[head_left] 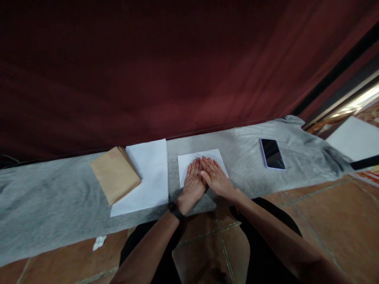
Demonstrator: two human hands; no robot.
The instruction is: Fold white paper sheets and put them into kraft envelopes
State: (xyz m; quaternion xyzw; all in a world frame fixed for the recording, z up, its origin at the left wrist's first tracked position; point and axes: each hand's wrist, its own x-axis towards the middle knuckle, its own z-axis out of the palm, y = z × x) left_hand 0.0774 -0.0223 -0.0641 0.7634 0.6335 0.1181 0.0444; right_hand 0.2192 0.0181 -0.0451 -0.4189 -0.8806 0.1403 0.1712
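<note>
A white sheet of paper [184, 159], possibly folded, lies on the grey cloth in front of me. My left hand [194, 180] rests flat on it, palm down with the fingers stretched out. Beside it, my right hand [217, 178] also presses flat on the paper, its thumb lying over the edge of the left hand. The two hands touch and hide the middle of the sheet. Neither hand grips anything. A dark band [176, 211] circles my left wrist.
Left of the hands, a stack of brown envelopes [115, 173] sits partly on larger white paper [151, 177]. A phone [272, 154] lies on the grey cloth [59, 205] at right. Behind hangs a dark red curtain [177, 79]. A crumpled white scrap [99, 242] is on the tiled floor [334, 213].
</note>
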